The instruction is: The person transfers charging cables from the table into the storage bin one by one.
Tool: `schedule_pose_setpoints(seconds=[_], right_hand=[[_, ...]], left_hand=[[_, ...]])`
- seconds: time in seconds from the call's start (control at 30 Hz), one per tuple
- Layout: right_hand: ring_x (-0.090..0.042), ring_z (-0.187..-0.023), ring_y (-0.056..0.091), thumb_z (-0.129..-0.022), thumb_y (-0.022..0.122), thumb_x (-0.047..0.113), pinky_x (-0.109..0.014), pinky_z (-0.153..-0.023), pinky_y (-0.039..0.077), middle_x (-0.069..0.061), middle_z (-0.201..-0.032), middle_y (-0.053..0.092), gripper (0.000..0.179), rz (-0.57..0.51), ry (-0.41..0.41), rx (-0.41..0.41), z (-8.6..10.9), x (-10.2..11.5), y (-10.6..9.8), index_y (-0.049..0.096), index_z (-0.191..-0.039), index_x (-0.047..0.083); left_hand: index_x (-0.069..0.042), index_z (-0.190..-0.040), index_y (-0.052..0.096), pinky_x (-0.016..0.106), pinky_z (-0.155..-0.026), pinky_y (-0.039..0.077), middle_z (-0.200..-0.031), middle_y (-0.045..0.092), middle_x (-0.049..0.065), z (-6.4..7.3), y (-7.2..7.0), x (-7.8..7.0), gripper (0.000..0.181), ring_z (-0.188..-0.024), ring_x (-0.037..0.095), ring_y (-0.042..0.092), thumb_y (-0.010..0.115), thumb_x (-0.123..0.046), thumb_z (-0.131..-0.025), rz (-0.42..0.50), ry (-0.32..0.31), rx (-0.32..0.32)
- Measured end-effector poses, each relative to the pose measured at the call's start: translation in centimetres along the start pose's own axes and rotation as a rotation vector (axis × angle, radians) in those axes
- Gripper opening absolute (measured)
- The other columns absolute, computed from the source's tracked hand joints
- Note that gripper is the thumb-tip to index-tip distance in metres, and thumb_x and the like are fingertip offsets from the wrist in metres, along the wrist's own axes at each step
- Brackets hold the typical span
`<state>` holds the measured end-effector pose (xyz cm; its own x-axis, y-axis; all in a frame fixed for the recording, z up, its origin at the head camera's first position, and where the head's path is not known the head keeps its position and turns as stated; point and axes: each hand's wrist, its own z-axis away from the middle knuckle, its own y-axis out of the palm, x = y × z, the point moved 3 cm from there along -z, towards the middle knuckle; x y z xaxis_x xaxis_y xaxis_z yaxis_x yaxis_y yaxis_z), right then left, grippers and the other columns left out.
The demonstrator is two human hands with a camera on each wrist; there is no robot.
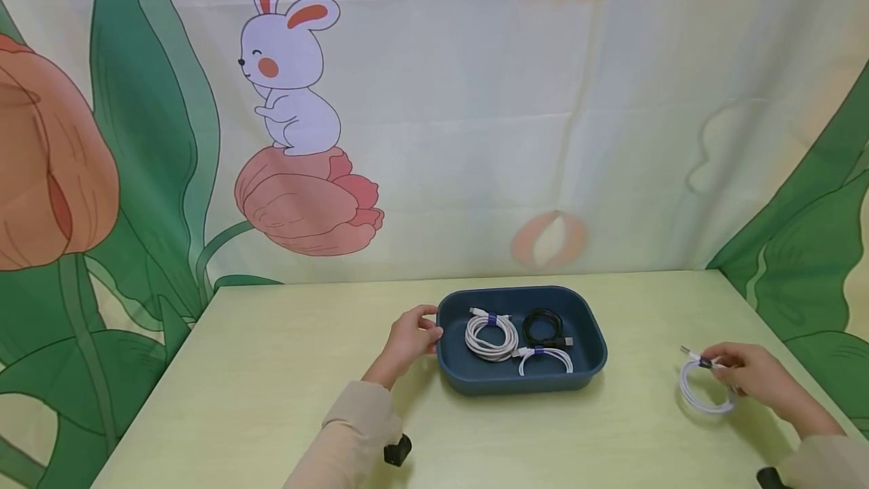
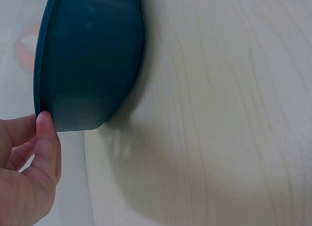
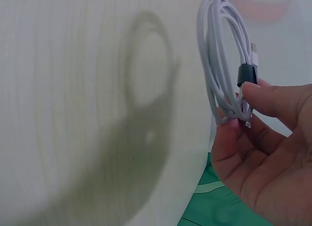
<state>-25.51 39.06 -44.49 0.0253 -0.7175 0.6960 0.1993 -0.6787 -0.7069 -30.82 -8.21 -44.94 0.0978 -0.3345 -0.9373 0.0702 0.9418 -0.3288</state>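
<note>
A dark blue plastic bin (image 1: 523, 385) stands on the table. My left hand (image 1: 413, 338) pinches its left end, and the left wrist view shows the thumb on the bin's outer wall (image 2: 87, 65) by the rim. Inside the bin lie a thick white coiled cable (image 1: 478, 352) with a blue tie, a black coiled cable (image 1: 526, 327) and a thinner white coiled cable (image 1: 569, 359). To the right of the bin, my right hand (image 1: 753, 374) holds another white coiled cable (image 3: 214, 65) above the table, thumb and fingers at its dark strap (image 3: 246, 75).
The pale wood-grain table (image 1: 271, 383) reaches back to a hanging cloth (image 1: 448, 134) printed with a rabbit and flowers. More of the printed cloth (image 1: 815, 262) hangs beyond the table's right edge.
</note>
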Motion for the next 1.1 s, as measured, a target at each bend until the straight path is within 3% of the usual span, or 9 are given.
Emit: schedule_pose_setpoints(seconds=[0.33,0.73,1.1], right_hand=[[-0.005,-0.061,0.045,-0.087,0.05,0.005,-0.025,-0.051,0.044,-0.008,-0.079,0.056,0.029,0.019,-0.051,-0.054,-0.6,1.6,-0.6,0.05,-0.112,-0.011],[-0.007,-0.063,0.047,-0.088,0.05,0.009,-0.026,-0.054,0.046,-0.008,-0.082,0.056,0.032,0.003,-0.013,-0.03,-1.4,2.5,-0.4,0.049,-0.115,-0.01],[-0.006,-0.066,0.049,-0.088,0.05,0.01,-0.026,-0.057,0.049,-0.007,-0.083,0.058,0.032,-0.017,-0.06,-0.033,-2.2,4.8,0.0,0.05,-0.114,-0.009]], left_hand=[[-0.001,-0.12,0.049,0.026,-0.056,0.053,-0.091,0.054,0.016,-0.2,-0.1,0.0,0.038,-0.057,0.009,0.052,0.055,0.003,-0.082,0.002,0.013,0.0],[-0.002,-0.12,0.05,0.025,-0.056,0.053,-0.092,0.054,0.016,-0.2,-0.1,0.0,0.039,-0.059,0.01,0.053,0.056,0.002,-0.082,-0.011,0.007,-0.001],[-0.001,-0.119,0.05,0.029,-0.058,0.054,-0.091,0.054,0.016,0.1,-0.1,-0.2,0.038,-0.056,0.01,0.052,0.056,0.003,-0.082,-0.005,0.015,-0.003]])
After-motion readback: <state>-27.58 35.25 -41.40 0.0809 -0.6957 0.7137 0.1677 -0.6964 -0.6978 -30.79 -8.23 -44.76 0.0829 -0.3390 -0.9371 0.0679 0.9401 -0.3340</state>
